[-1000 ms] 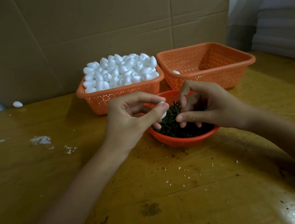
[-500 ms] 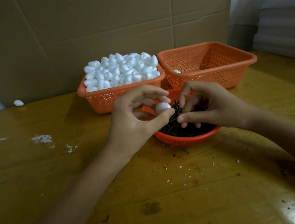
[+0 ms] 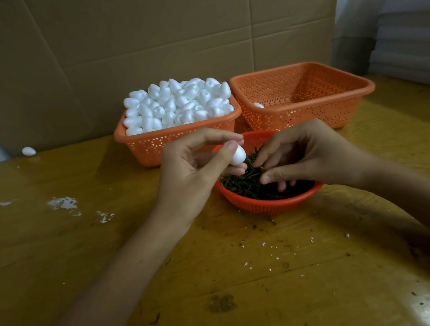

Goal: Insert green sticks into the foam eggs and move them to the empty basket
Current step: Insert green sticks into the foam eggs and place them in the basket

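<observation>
Orange perforated plastic: two square baskets stand touching at the back of the wooden table (image 3: 85,260), against a cardboard sheet (image 3: 138,36). The stock basket (image 3: 178,140), on the left, is heaped with white foam eggs (image 3: 176,102). The receiving basket (image 3: 310,113), on the right, is nearly bare, with one finished egg (image 3: 258,105) showing at its near left corner. A round red bowl (image 3: 273,205) of green sticks (image 3: 241,184) sits just in front of both, probably so that each reach stays short. The left hand (image 3: 190,171) pinches a single held egg (image 3: 238,155) between thumb and fingertips above the bowl's left rim, one end turned toward the other hand, presumably to offer it for the stick. The right hand (image 3: 311,159) hangs over the bowl with its fingers curled down into the pile, index and thumb close together. Whether a stick is already caught between them cannot be told. Step in hand, as judged: selecting one stick for insertion. Progress: early, since the stock is almost full. A stray egg (image 3: 28,151) lies well apart at the far left by the cardboard. White crumbs (image 3: 264,244) and dark flecks lie scattered on the table before the bowl. Risk: foam is soft, so too tight a pinch could dent it.
</observation>
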